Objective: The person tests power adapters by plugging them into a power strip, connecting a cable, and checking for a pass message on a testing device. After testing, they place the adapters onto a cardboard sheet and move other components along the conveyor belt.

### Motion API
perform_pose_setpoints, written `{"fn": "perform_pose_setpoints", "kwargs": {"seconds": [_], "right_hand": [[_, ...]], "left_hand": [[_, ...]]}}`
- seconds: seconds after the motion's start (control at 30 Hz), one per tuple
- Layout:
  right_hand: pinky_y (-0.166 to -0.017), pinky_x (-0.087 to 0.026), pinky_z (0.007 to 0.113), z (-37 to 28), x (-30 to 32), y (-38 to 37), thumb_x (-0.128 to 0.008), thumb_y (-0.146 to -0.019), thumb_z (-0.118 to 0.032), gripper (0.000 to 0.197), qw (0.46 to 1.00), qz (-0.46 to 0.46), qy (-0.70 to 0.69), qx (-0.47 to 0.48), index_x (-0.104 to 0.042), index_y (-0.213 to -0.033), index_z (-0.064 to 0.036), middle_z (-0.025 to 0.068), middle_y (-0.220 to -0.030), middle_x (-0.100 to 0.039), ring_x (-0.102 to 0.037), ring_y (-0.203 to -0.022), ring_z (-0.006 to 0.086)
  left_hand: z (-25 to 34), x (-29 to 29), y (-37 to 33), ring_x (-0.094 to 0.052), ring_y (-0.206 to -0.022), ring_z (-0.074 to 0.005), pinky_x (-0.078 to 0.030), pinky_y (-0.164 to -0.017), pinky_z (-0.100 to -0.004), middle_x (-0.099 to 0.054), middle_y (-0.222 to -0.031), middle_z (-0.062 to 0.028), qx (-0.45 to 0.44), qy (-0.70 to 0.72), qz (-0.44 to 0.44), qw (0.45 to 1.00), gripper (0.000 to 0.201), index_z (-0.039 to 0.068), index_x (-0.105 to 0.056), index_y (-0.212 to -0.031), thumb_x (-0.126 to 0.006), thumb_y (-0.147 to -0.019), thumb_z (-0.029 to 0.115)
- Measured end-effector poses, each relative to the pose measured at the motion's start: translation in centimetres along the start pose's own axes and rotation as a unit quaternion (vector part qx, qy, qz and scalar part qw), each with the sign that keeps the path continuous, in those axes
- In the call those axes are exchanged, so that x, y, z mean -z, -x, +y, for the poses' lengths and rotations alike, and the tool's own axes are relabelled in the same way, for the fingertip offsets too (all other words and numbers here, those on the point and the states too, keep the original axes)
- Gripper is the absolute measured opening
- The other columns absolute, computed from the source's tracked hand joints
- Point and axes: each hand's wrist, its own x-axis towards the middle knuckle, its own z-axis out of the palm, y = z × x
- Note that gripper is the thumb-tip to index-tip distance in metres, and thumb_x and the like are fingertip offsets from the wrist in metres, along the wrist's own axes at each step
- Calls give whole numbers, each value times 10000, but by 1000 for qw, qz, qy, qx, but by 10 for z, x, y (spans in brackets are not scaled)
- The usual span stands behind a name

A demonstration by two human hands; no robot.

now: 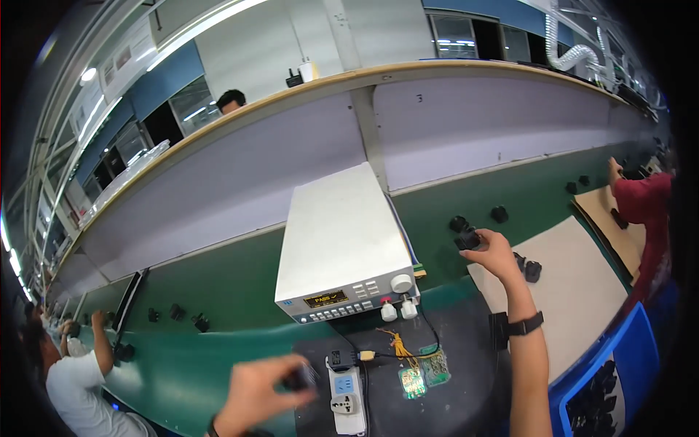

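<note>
The half-curled right hand [495, 255] pinches a black plug-like piece [466, 239] beyond its palm; the left hand [256, 392], loosely curled, grips a blurred dark object [300, 377].

The blurred block [301, 376] is probably plastic, the bench mat [196, 357] smooth and glossy.

Counted: one white tester [338, 233], one power strip [348, 399], two circuit boards [413, 382], two white plugs [389, 312], two held dark items [466, 240], one blue bin [632, 339]. Black pieces [593, 404] inside overlap; count indeterminable.
</note>
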Motion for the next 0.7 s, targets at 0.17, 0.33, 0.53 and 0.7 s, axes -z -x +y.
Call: {"fn": "perform_pose_setpoints", "kwargs": {"seconds": [0.17,0.33,0.53,0.7], "right_hand": [[-641,-475,244,-61,48,100,-759,-698,-133,513,971,-119,-202,-46,-575,-1142,48,86,-961,-669,-615,-770,109],[-651,-450,203,-86,22,162,-646,-808,-94,440,800,-390,-447,-92,-525,-1219,3,89,-1082,-649,-585,-841,77],[-673,-447,231,-100,-27,195,-659,-786,-117,388,695,-442,-542,-166,-538,-1119,40,155,-1089,-610,-581,-827,127],[-615,-386,226,-124,-78,215,-625,-833,-109,240,625,-505,-565,-185,-545,-1035,-7,35,-853,-554,-507,-732,94]], "left_hand": [[-204,-19,-67,-647,-773,-311,-519,-691,-397,-665,-793,-150,215,-218,77,949,402,56,-685,-844,-779,-578,342],[-304,-34,-53,-634,-877,-317,-510,-783,-404,-668,-926,-146,283,-237,58,927,453,56,-677,-925,-794,-603,352],[-64,0,-2,-570,-1039,-273,-436,-857,-369,-603,-1131,-136,-136,-143,83,977,562,18,-544,-1166,-741,-693,248],[14,-18,6,-587,-1008,-279,-473,-855,-370,-580,-1171,-109,-286,-15,33,958,581,11,-509,-1210,-738,-688,125]]}}
